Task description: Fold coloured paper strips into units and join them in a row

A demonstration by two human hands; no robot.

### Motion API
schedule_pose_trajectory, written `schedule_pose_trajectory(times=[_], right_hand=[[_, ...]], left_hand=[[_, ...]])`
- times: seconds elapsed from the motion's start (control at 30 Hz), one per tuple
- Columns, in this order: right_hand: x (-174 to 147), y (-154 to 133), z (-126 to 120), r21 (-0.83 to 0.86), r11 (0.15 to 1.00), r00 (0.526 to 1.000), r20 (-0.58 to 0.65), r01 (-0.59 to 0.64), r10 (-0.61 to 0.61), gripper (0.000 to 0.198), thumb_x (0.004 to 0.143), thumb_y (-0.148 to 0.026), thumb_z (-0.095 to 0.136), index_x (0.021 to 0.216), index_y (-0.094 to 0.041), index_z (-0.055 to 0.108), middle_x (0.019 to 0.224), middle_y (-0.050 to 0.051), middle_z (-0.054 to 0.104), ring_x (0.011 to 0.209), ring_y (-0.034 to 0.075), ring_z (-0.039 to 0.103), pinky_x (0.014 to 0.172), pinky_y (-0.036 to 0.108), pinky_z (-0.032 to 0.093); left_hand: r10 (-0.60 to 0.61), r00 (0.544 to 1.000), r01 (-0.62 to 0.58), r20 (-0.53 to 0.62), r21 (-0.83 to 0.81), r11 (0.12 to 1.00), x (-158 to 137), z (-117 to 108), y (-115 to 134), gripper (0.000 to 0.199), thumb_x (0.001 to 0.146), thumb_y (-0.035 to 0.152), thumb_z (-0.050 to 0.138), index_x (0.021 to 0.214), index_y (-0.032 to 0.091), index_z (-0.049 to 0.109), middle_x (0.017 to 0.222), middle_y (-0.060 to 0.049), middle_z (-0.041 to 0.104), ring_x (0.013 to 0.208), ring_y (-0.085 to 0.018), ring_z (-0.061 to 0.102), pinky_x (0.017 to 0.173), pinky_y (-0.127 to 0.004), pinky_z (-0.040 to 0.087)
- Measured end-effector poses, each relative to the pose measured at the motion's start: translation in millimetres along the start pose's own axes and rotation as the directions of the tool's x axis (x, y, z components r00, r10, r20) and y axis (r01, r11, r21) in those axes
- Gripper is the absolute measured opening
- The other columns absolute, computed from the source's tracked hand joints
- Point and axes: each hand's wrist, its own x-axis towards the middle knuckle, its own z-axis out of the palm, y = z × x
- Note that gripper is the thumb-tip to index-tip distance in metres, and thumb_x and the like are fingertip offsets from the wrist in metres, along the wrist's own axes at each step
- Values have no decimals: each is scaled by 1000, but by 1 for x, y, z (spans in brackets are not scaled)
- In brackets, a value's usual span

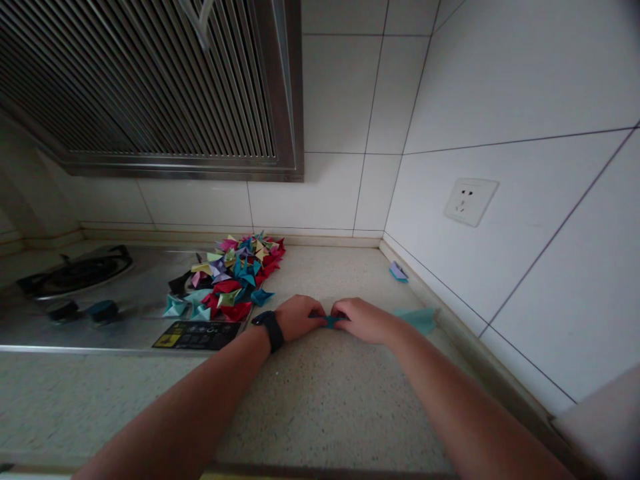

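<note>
Between my two hands, on the speckled counter, is a small teal piece of folded paper. The fingers of my left hand pinch its left end; a black watch is on that wrist. At its right end, my right hand grips it the same way. Most of the paper is hidden by the fingers. To the left lies a heap of origami paper cranes in red, blue, yellow, purple and mint. A light teal sheet of paper lies beyond my right wrist, partly covered by it.
A steel gas stove with a burner and knobs is at the left, under a slatted range hood. A small purple-and-blue folded paper lies near the right wall, below a socket. A black label is on the stove's edge.
</note>
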Motion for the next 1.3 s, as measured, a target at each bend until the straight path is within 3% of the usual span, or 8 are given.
schedule_pose_trajectory(times=[0.47,0.63,0.77,1.07,1.2,1.3], right_hand=[[7,4,-3,-14,1000,998,56,-4,5,4,76,-16,64,80,-18,64,77,1,65,72,14,57,61,22,36],[7,2,-4,-33,999,998,65,-19,21,5,76,-16,64,80,-18,64,78,2,65,73,14,57,61,22,36],[3,0,-2,-28,1000,1000,24,5,-5,8,77,-17,62,84,-18,65,83,4,67,74,15,58,62,22,37],[-3,-9,-6,43,997,998,-34,58,-56,9,79,-19,60,83,-17,67,80,4,68,72,15,59,64,24,39],[-4,-10,-9,113,990,990,-125,80,-66,8,80,-20,59,84,-18,66,77,1,66,71,13,58,65,24,39],[0,-5,-8,235,969,965,-264,73,-9,11,80,-26,62,88,-19,65,74,0,63,68,13,56,63,25,40]], left_hand=[[67,992,-72,103,46,996,7,-4,-4,19,80,33,59,88,19,70,79,-2,68,69,-14,58,60,-23,37],[64,994,-76,90,137,988,5,-3,-1,20,81,35,58,88,20,69,82,-3,68,73,-16,59,62,-24,38],[55,998,-61,32,202,978,0,-2,5,22,80,35,57,92,21,69,86,-4,68,78,-19,60,64,-26,39],[68,997,-63,-31,137,989,-6,-4,10,17,81,32,57,89,21,68,85,-4,67,77,-18,59,64,-26,39],[115,988,-108,-103,70,992,-4,-6,10,14,82,30,58,85,19,67,82,-4,65,80,-17,57,70,-26,39],[58,984,-71,-169,-71,995,-1,-5,10,17,83,31,58,85,17,66,79,-2,64,75,-15,55,66,-25,39]])
